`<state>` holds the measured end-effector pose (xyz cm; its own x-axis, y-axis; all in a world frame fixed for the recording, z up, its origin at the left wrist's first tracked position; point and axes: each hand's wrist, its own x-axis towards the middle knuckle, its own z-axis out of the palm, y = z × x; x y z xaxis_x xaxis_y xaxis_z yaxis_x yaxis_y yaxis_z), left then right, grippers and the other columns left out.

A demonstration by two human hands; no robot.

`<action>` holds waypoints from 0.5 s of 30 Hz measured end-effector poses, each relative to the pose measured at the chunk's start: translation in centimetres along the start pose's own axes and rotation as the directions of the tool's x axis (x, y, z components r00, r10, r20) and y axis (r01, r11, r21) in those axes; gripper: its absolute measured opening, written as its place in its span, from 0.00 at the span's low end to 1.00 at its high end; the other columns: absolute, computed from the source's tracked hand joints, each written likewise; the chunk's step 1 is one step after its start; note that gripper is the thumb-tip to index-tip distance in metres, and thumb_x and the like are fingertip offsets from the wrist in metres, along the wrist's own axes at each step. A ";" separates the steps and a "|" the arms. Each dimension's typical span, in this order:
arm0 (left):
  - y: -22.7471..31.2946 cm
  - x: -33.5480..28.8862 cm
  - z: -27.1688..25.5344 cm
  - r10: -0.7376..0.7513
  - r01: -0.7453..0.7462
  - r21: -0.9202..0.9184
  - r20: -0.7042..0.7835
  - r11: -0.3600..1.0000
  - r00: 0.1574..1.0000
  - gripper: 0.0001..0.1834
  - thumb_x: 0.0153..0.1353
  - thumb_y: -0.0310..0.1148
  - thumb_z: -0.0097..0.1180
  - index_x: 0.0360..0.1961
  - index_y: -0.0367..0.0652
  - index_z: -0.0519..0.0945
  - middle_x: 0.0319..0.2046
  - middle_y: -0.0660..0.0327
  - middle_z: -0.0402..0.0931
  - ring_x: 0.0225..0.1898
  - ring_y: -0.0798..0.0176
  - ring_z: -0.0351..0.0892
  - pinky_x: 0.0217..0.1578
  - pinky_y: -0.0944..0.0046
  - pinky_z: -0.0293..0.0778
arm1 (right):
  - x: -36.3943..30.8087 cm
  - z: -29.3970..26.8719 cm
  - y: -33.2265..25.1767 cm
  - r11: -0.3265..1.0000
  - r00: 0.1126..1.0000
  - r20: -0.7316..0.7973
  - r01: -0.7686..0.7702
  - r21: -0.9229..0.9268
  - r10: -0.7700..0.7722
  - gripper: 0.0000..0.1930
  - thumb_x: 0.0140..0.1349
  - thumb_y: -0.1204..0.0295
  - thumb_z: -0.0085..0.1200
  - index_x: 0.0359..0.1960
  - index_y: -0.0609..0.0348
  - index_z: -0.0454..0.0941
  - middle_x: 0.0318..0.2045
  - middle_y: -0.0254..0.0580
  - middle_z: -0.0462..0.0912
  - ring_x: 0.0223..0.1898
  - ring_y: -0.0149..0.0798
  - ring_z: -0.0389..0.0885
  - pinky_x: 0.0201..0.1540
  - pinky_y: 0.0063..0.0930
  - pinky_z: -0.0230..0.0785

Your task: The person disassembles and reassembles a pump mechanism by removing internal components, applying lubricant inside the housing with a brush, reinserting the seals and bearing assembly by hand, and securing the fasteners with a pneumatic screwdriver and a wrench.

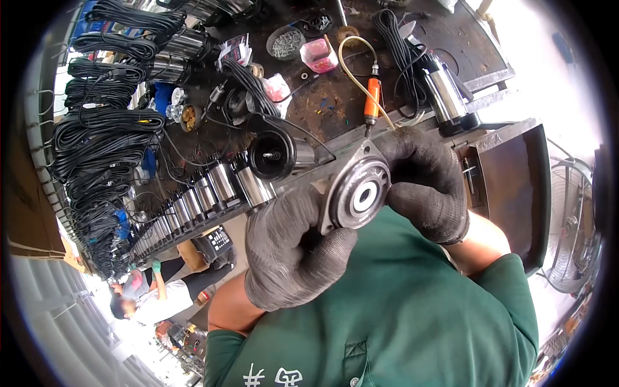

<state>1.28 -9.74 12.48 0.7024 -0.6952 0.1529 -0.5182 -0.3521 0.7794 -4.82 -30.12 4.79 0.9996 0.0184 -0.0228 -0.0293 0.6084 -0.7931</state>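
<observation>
Both my hands wear dark grey knit gloves and hold a round metal end cover [340, 205] in front of my chest. It has a flat flange with screw-hole ears, a black ring and a white ring around its centre hole. My left hand [287, 248] grips the flange's left and lower edge. Against the right edge, my right hand [429, 184] pinches with thumb and fingers. Just beyond my left hand lies a steel motor housing [303, 153], its black open end showing a threaded shaft. An orange air screwdriver [373, 100] points toward the cover from the bench.
On the dark bench [322, 106] are a bowl of screws [285, 42], a pink container [319, 55] and another steel motor [445, 93]. Coiled black cables [106, 129] and a row of steel cylinders [222, 182] run along the left. A co-worker [161, 300] is at lower left.
</observation>
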 end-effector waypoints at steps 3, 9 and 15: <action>-0.1 0.1 0.0 -0.120 0.125 -0.163 0.041 0.979 0.992 0.19 0.61 0.24 0.63 0.54 0.34 0.80 0.39 0.59 0.83 0.35 0.70 0.79 0.36 0.66 0.76 | 0.2 -0.6 -0.1 0.998 1.000 0.018 -0.010 -0.055 0.011 0.20 0.58 0.76 0.58 0.53 0.65 0.77 0.39 0.36 0.83 0.42 0.30 0.80 0.47 0.28 0.74; -0.5 -0.1 0.3 -0.206 0.216 -0.311 0.065 0.925 0.976 0.18 0.64 0.25 0.62 0.55 0.34 0.80 0.39 0.61 0.83 0.34 0.75 0.76 0.36 0.69 0.74 | 0.1 -0.6 -0.3 0.997 0.997 -0.039 -0.070 -0.013 0.069 0.19 0.57 0.75 0.61 0.51 0.63 0.77 0.36 0.33 0.81 0.39 0.26 0.77 0.43 0.24 0.71; -0.4 -0.2 1.2 -0.113 0.112 -0.082 -0.007 0.990 0.994 0.14 0.60 0.25 0.66 0.47 0.37 0.82 0.31 0.62 0.81 0.26 0.72 0.76 0.29 0.67 0.73 | 0.5 0.2 -0.4 0.997 0.990 -0.129 -0.057 -0.048 0.051 0.17 0.56 0.73 0.67 0.46 0.62 0.77 0.32 0.30 0.78 0.33 0.23 0.74 0.35 0.23 0.69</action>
<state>0.80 -10.22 11.38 0.7599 -0.6465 0.0678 -0.3944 -0.3755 0.8387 -4.36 -30.17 5.25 0.9885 -0.0534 -0.1414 -0.0864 0.5679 -0.8185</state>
